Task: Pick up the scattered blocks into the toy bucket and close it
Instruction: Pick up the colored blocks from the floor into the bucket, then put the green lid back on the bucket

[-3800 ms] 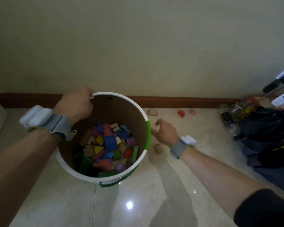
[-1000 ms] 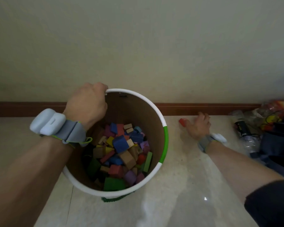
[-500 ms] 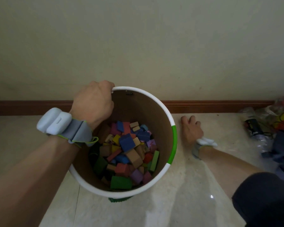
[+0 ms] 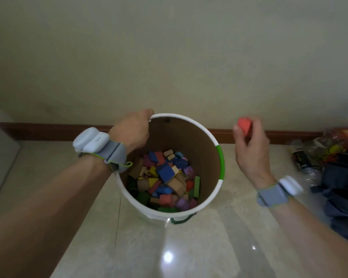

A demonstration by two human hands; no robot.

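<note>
Head view looks down on a bucket (image 4: pixel 219 169) standing on a glossy tiled floor (image 4: pixel 209 247) near a wall with a dark wooden skirting board (image 4: pixel 48 130). Its mouth is uncovered, with a white rim that carries a green stretch on the right side and a brown inner wall. Blocks (image 4: pixel 165 177) of many colours lie heaped in its bottom: blue, red, yellow, green, purple and plain wood.

The left hand (image 4: pixel 132 131) grips the bucket's far-left rim, fingers curled over the edge. A grey strap with a white device (image 4: pixel 90 142) sits on that wrist.

The right hand (image 4: pixel 249 145) is raised just right of the bucket, clear of the rim, and pinches a red block (image 4: pixel 244 126) at its fingertips; the hand is somewhat blurred. Its wrist wears a like strap and device (image 4: pixel 279 190).

At the far right on the floor lie a dark bag (image 4: pixel 342 177) and some clutter too blurred to tell apart.
</note>
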